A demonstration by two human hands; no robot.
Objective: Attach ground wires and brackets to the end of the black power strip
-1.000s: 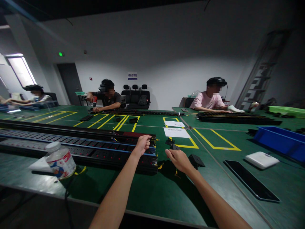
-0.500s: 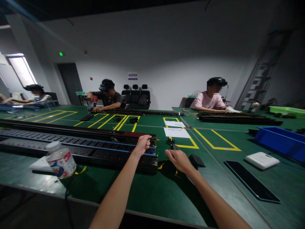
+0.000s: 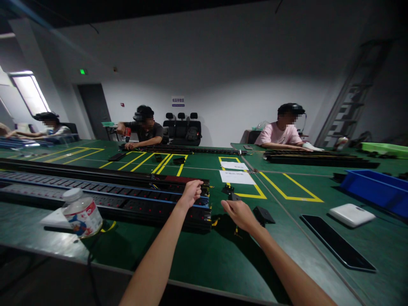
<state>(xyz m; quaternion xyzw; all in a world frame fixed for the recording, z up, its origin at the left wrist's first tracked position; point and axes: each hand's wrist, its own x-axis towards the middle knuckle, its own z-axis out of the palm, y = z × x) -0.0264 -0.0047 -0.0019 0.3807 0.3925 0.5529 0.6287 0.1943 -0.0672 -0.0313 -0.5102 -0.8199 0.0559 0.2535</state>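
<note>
Little has moved since the earlier frame: a co-worker's gloved hand (image 3: pixel 309 147), across the table, has drawn slightly inward; the person's own hands hold their places. The left hand (image 3: pixel 191 194) is at the near right end of the long black strips (image 3: pixel 127 196), its fingers curled in and pressed together; whether it pinches anything, or touches the strips, I cannot tell. The right hand (image 3: pixel 237 212) is apart from that end, just beside a small black part (image 3: pixel 234 196), its fingers folded under; anything between them is hidden. The strips lie side by side on the green table (image 3: pixel 301 244); a yellow piece (image 3: pixel 215 222) juts from their end, between the two hands (easy to snag, I would judge). Good handling here seems to call for steady wrists, a light touch at the strip ends and knuckles clear of that piece; the plastic jar (image 3: pixel 83 216) beside the strips calls for care too, should they slide.
</note>
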